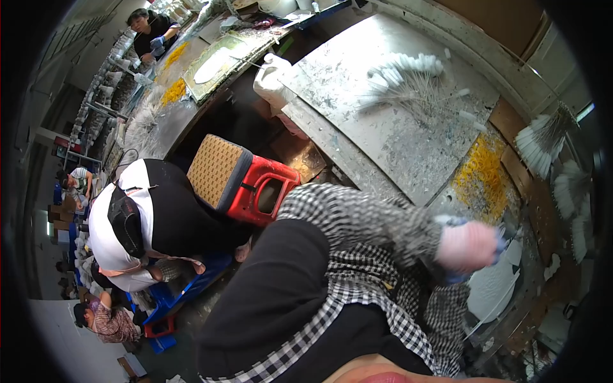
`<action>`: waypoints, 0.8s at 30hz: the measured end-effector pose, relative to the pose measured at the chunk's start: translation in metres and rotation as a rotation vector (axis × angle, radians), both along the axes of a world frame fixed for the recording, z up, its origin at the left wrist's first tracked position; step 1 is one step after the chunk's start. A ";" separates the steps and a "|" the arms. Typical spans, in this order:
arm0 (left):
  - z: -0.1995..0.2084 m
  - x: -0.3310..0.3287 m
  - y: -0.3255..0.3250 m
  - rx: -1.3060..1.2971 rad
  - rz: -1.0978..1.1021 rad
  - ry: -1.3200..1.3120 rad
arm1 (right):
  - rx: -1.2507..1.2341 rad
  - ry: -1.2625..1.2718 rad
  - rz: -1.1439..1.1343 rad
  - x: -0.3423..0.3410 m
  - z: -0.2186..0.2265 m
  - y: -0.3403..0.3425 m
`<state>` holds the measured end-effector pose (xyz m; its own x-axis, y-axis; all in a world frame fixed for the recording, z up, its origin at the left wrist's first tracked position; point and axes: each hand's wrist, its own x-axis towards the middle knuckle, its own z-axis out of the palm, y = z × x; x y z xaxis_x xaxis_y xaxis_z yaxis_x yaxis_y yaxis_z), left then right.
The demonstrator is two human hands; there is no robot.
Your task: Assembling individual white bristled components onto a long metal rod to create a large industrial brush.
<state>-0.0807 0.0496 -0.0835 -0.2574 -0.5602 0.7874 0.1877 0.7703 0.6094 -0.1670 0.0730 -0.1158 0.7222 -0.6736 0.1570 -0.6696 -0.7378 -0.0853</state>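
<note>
My left hand (469, 246) is at the right of the view, in a pale pink glove with blue at its edges. Motion smears it, so its fingers and anything in them do not show. Below it a bit of blue (456, 277) may be my right hand; the checked right sleeve (447, 325) leads up to it, and the rest is hidden. Close beside both hands lies a white rounded slab (488, 293) with a thin pale stick (501, 303) across it. Just beyond my left hand is a heap of yellow bands (483, 179), which look like rubber bands.
A grey, stained worktable (345, 83) carries a fan of thin sticks with white tips (408, 73). More such bundles (539, 143) hang at the right edge. A red stool (268, 191) with a patterned cushion (214, 169) and a bending co-worker (169, 198) are to the left.
</note>
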 end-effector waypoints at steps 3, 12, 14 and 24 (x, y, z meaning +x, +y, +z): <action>0.060 0.047 0.028 -0.218 0.203 -0.450 | -0.023 0.008 -0.051 -0.017 -0.007 0.009; 0.130 0.076 0.010 -0.374 0.470 -0.888 | -0.054 0.021 0.003 -0.094 -0.042 -0.067; 0.117 0.090 0.030 -0.318 0.415 -0.723 | -0.076 0.012 0.012 -0.055 -0.034 -0.037; 0.131 0.041 -0.013 -0.061 0.653 -0.632 | -0.189 -0.026 0.059 -0.080 -0.045 -0.089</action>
<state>-0.0394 0.0366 0.0475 -0.2979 -0.7080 0.6403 -0.6523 0.6407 0.4050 -0.2473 -0.0159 -0.1609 0.7535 -0.5871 0.2958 -0.6242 -0.7802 0.0416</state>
